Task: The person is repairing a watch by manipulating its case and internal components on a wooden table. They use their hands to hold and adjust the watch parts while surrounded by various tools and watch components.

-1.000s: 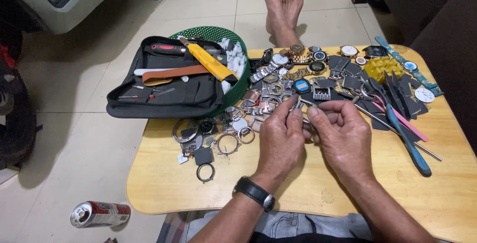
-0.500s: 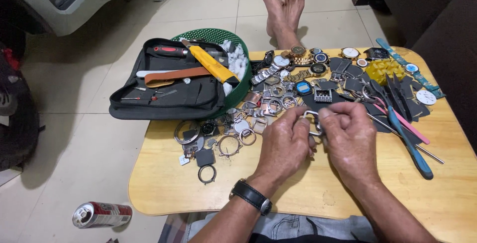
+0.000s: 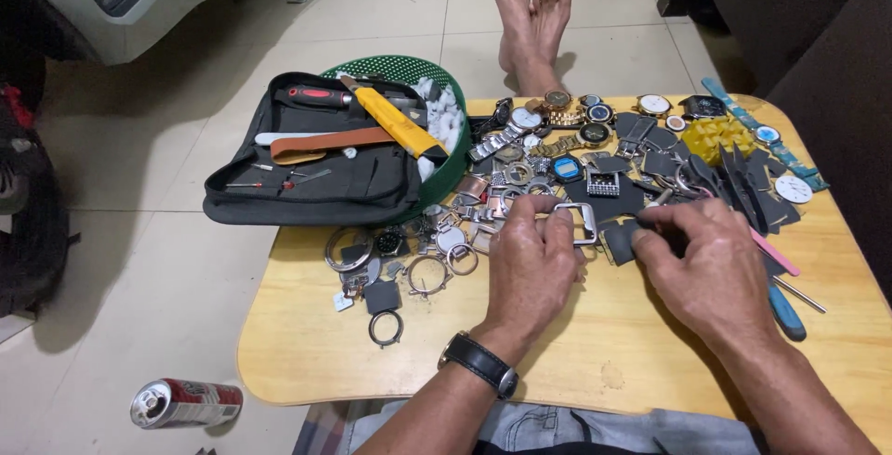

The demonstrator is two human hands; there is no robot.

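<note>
On wooden table: left hand pinches rectangular metal frame.

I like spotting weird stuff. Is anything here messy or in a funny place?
Yes. A drink can lies tipped on its side on the floor, below the wooden table. The black tool pouch hangs half off the table edge, leaning on the green basket. Watch parts lie scattered in a jumble.
</note>
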